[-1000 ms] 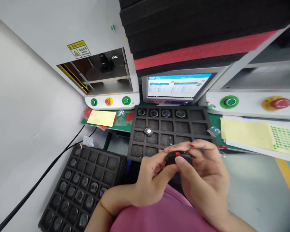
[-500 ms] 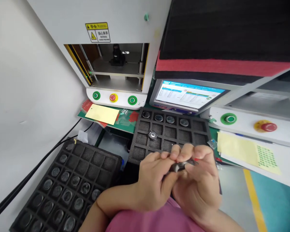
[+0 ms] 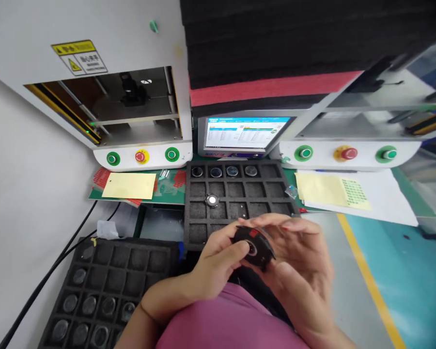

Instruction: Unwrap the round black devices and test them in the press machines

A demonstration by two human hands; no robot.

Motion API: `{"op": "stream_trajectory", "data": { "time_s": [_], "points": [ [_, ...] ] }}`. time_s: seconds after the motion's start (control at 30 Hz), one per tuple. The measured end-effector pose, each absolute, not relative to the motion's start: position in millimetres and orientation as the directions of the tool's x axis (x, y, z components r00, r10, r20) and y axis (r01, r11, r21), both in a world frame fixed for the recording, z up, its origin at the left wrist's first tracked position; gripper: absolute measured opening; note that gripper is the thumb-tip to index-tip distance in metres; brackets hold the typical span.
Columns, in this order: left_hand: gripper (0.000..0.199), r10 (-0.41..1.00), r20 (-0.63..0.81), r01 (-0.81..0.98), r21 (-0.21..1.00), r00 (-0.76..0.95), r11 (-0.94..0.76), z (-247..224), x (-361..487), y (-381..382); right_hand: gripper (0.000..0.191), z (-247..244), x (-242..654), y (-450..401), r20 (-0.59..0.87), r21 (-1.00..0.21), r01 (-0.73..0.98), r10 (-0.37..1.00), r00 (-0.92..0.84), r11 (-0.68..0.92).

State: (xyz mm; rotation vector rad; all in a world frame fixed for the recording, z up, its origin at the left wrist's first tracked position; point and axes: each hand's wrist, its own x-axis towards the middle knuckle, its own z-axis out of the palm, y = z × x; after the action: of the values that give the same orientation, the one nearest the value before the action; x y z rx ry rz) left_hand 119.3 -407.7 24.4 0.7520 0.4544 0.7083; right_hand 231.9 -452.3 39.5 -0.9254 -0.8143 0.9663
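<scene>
My left hand point(image 3: 216, 266) grips a dark round watch case point(image 3: 263, 253), its thumb pressed on the face turned up to me. That face bears a ringed round centre and a small red patch. My right hand point(image 3: 307, 264) is cupped at the case's right side, fingers apart, its thumb close to the lower edge; whether it touches is hard to tell. Beyond the hands lies a black foam tray point(image 3: 272, 190) with several round watch parts point(image 3: 232, 171) in its back row. One watch point(image 3: 212, 200) with a lit white spot rests across its compartment walls.
A second foam tray point(image 3: 121, 276) with several round parts is at the lower left. Machines with green and red buttons point(image 3: 141, 156) stand behind, a screen point(image 3: 245, 134) between them. Yellow paper sheets point(image 3: 129, 186) lie on both sides. Black cables point(image 3: 54, 271) run along the left.
The watch case has been tilted so its ringed face shows. My right fingers have come off it and spread. The view has swung to the right.
</scene>
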Motion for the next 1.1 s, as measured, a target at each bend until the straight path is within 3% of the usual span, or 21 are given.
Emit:
{"op": "stream_trajectory", "data": {
  "time_s": [0.07,0.13,0.3,0.43,0.53,0.77,1.1],
  "points": [
    [0.031,0.588,-0.155,-0.407,0.584,0.794,0.703,23.2,122.6,-405.3,0.034,37.4,234.5,-454.5,0.297,-0.911,-0.162,0.874,0.385,0.381],
    [0.030,0.508,-0.144,-0.376,0.511,0.849,0.773,23.6,126.9,-403.8,0.043,35.8,238.4,-455.4,0.417,-0.879,-0.061,0.823,0.385,0.474],
    [0.036,0.474,-0.146,-0.349,0.500,0.868,0.793,28.2,141.7,-406.7,0.060,28.8,260.8,-458.8,0.555,-0.817,0.039,0.767,0.321,0.575],
    [0.041,0.456,-0.237,-0.295,0.500,0.858,0.814,34.6,155.6,-415.5,0.071,15.4,285.1,-465.9,0.727,-0.686,0.130,0.667,0.164,0.716],
    [0.038,0.465,-0.330,-0.281,0.475,0.822,0.834,41.5,168.1,-424.6,0.078,6.6,299.7,-474.5,0.740,-0.673,0.102,0.664,0.106,0.733],
    [0.034,0.516,-0.399,-0.270,0.528,0.758,0.805,46.7,209.7,-445.7,0.085,-8.5,325.7,-499.9,0.707,-0.693,0.039,0.669,0.228,0.720],
    [0.040,0.628,-0.454,-0.244,0.653,0.631,0.717,52.3,237.1,-471.9,0.072,-22.3,346.0,-507.8,0.758,-0.616,-0.024,0.601,0.255,0.787]
  ]
}}
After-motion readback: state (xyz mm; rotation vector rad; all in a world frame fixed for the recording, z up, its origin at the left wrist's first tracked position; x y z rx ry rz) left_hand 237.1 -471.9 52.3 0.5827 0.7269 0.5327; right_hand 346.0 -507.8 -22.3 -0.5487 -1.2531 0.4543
